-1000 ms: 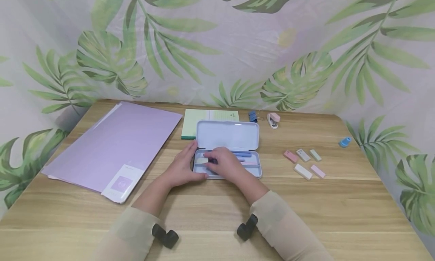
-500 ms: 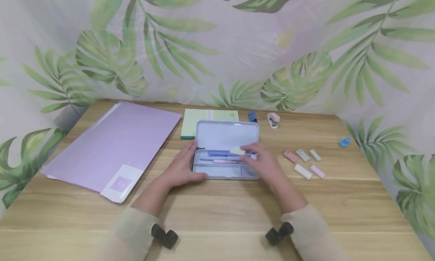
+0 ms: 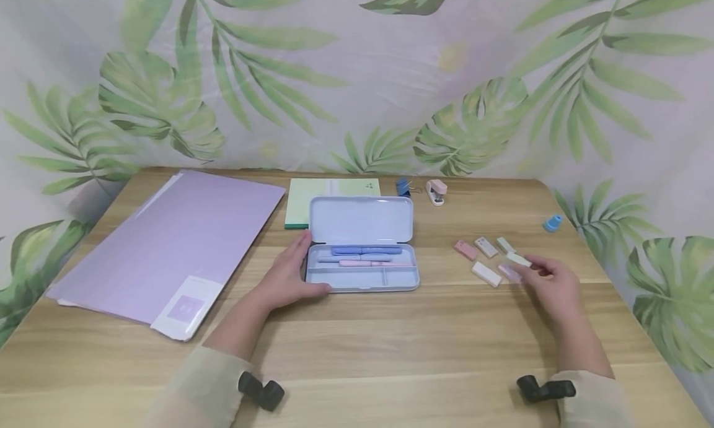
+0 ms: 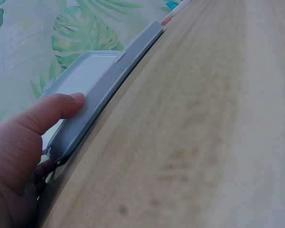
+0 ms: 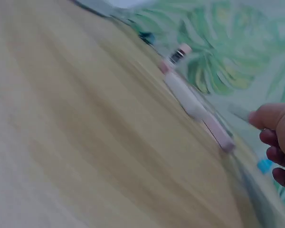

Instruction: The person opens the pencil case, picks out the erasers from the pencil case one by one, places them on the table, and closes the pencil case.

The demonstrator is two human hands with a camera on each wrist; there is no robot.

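Observation:
In the head view, a light blue pencil case point(image 3: 351, 280) lies with its lid up. A dark blue pen point(image 3: 366, 250), a paler blue pen point(image 3: 346, 259) and a pink pen point(image 3: 362, 264) lie in its back compartment. My left hand point(image 3: 287, 279) holds the case's left end, thumb along the front wall point(image 4: 88, 121). To the right, my right hand point(image 3: 558, 292) pinches a pale green eraser point(image 3: 519, 260) by one end. It hovers over a group of erasers, overlapping a lilac eraser point(image 3: 510, 273) and close to a small green eraser point(image 3: 505, 244).
Beside these lie a white eraser point(image 3: 486, 274), a greyish eraser point(image 3: 486, 247) and a pink eraser point(image 3: 465, 250). A blue cone-shaped piece point(image 3: 553, 223) stands far right. Behind are a green notebook point(image 3: 301, 199), blue binder clips point(image 3: 403, 187) and a pink stapler point(image 3: 436, 192). Purple folder point(image 3: 184, 236) at left.
My right hand has lifted the pale green eraser out of the pencil case and carried it right, over the other erasers. The left hand keeps its hold; the head view has shifted slightly.

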